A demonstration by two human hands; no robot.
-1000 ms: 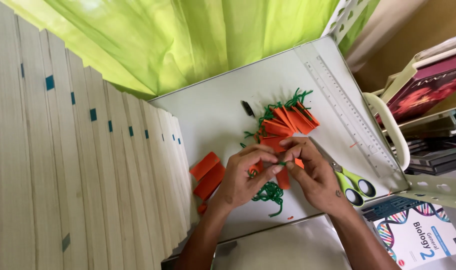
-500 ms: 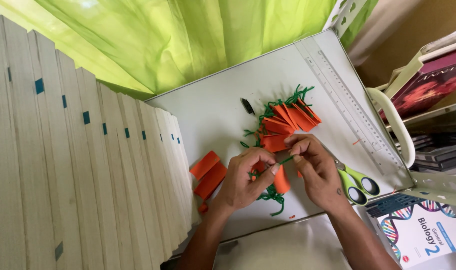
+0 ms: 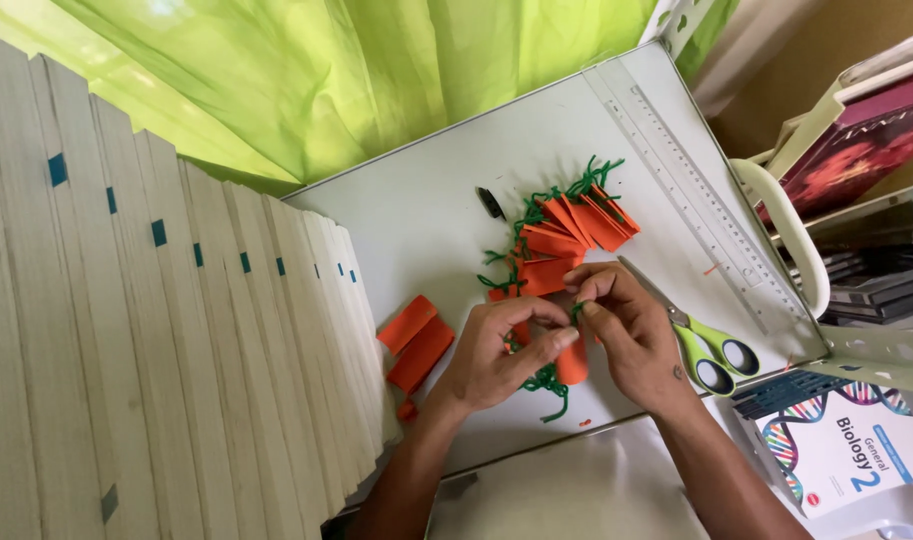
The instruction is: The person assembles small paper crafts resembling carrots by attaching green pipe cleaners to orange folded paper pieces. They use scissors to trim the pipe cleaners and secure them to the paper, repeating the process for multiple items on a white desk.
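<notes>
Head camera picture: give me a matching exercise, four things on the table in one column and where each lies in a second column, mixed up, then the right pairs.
Things:
1. scissors
2. clear ruler
3. loose orange paper strips
4. pile of orange paper carrots with green tops

Places:
A. left of the left hand, near the slatted wall
B. along the table's right edge
C. just beyond both hands, mid-table
D. right beside the right hand

Pairs: 1-D, 2-B, 3-A, 4-C
</notes>
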